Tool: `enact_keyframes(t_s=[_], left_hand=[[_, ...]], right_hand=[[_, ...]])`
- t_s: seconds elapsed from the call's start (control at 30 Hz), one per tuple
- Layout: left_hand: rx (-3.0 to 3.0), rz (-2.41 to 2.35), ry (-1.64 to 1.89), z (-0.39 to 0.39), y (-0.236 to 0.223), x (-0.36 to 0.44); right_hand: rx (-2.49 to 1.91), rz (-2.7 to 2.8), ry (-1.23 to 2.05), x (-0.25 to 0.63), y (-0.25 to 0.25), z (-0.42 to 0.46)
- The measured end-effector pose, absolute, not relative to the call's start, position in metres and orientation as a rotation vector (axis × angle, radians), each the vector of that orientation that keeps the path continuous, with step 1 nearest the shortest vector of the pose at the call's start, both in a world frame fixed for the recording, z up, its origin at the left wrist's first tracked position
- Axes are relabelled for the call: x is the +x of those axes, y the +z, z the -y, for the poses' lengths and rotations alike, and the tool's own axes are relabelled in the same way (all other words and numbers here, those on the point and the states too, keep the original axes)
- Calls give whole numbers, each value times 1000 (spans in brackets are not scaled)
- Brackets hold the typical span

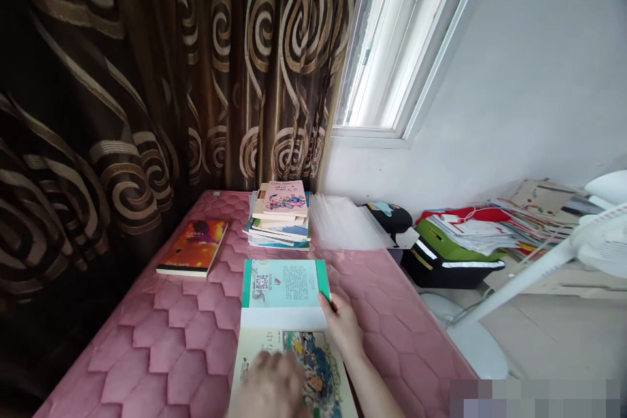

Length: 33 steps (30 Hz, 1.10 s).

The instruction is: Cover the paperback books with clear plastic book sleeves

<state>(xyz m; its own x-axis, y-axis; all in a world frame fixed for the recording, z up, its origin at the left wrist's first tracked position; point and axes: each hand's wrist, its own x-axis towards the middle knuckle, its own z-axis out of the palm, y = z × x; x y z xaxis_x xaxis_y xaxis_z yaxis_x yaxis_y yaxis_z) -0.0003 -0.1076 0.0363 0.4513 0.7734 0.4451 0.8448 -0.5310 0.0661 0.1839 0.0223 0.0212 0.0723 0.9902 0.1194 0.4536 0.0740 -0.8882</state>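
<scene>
A book lies on the pink quilted bed in front of me. Its near part is cream with large characters and a colourful illustration, and a turquoise panel with a QR code and small print extends from its far side. At the right edge of that panel, my right hand grips the book, thumb on top and the other fingers mostly hidden. Over the cream part is my left hand, smeared by motion, so its fingers cannot be made out. The book's near end runs out of the picture.
Beyond the book stand a stack of books and clear plastic sheets. An orange-covered book lies to the left. Patterned curtains hang behind; a white fan and a black-and-green box are to the right.
</scene>
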Motion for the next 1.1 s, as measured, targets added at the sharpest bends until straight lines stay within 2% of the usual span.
enact_keyframes(t_s=[0.13,0.23,0.3,0.4,0.57,0.8,0.93,1.1], left_hand=[[-1895,1999,-1459,61,64,-47],[-1873,2191,-1983,36,62,-66],[-2005,2240,-2173,30,56,-67],[-2073,2289,-2268,31,50,-61],[-2074,2326,-2182,33,39,-59],[-1952,2458,-1688,18,29,-62],[-1843,2619,-1454,11,26,-60],[-1829,2481,-1281,10,23,-53]], right_hand=[[-1507,1498,786,182,28,-14],[-1481,1493,785,182,28,-11],[-1442,1497,783,183,25,-11],[-1405,1499,779,186,19,-11],[-1463,1500,697,187,16,-10],[-1734,1674,506,181,30,-20],[-1752,1744,410,180,25,-29],[-1676,1687,444,179,9,-35]])
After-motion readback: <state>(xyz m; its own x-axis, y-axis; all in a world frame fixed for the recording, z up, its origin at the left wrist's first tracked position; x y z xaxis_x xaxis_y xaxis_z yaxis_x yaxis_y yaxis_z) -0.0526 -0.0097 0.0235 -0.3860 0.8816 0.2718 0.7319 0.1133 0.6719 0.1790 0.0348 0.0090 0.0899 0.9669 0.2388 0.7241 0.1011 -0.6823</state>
